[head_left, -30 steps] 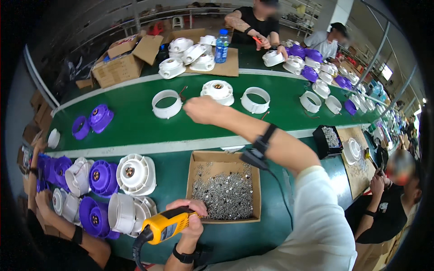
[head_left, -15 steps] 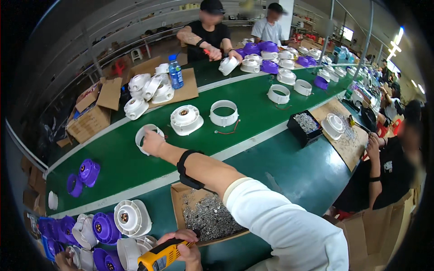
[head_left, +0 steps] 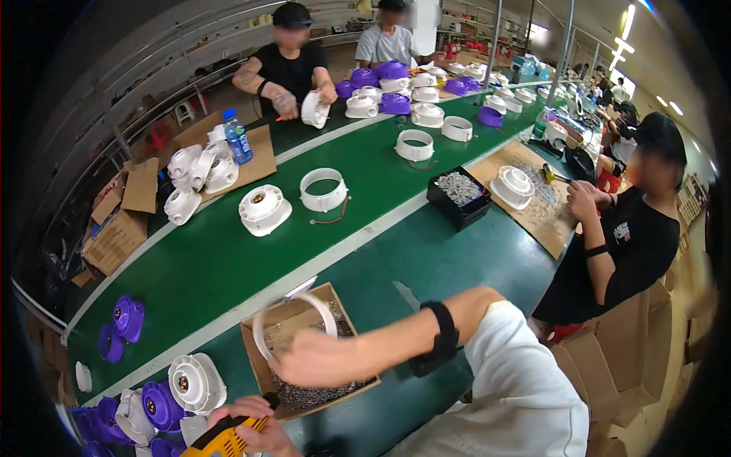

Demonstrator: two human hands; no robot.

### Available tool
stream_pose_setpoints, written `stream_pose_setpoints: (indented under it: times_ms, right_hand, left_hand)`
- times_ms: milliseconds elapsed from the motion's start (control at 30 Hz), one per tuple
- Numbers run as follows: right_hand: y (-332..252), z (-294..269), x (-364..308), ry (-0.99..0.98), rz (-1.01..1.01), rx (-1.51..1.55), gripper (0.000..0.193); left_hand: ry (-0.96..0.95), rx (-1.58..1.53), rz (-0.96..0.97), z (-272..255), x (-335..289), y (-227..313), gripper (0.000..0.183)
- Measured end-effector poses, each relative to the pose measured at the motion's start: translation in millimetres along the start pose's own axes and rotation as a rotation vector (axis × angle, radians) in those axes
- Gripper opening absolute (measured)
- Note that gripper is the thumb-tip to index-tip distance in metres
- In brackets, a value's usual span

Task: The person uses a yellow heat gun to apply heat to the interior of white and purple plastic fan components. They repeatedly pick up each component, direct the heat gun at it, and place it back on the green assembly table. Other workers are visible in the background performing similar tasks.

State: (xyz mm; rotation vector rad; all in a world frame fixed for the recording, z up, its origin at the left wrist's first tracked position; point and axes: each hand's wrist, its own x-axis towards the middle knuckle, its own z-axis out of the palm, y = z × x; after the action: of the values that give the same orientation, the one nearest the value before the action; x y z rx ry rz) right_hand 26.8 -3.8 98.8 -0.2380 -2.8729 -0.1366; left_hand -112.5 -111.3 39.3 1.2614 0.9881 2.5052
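Observation:
My right hand [head_left: 316,359] is closed on a white plastic ring [head_left: 330,311], tilted up above a shallow cardboard tray [head_left: 248,344]. Small metal screws [head_left: 308,396] lie loose in that tray, partly behind my hand. Low in the picture, my left hand [head_left: 255,430] grips a yellow and black power tool [head_left: 217,443]; its lower part is cut off by the picture edge. Just left of it, a white round housing [head_left: 196,383] with a copper-coloured centre stands beside purple housings [head_left: 161,405]. Farther off, another white housing [head_left: 264,209] sits near a white ring with a red wire [head_left: 323,190].
A green conveyor belt [head_left: 190,274] runs across, carrying purple parts [head_left: 128,318] at left. A black bin of screws [head_left: 459,202] and a cardboard sheet [head_left: 544,228] are to the right. Co-workers handle parts at the far side and right. A blue-capped bottle [head_left: 237,139] stands beyond the belt.
My right hand has lifted the white ring off the belt and brought it back over the screw tray. The view has shifted, so the belt's parts appear farther left. My left hand still holds the tool.

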Motion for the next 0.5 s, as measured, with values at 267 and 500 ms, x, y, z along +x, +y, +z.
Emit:
stream_pose_setpoints:
  times_ms: [267,500]
  right_hand:
    - [-11.7,56.1,-41.5,-0.078,0.125,0.406,0.024]
    - [13.5,46.6,-68.5,-0.171,0.120,0.308,0.016]
  left_hand:
    - [-0.139,0.000,0.072,28.6,13.1,22.5,0.046]
    - [-0.229,-0.038,-0.060,52.6,11.4,30.8,0.047]
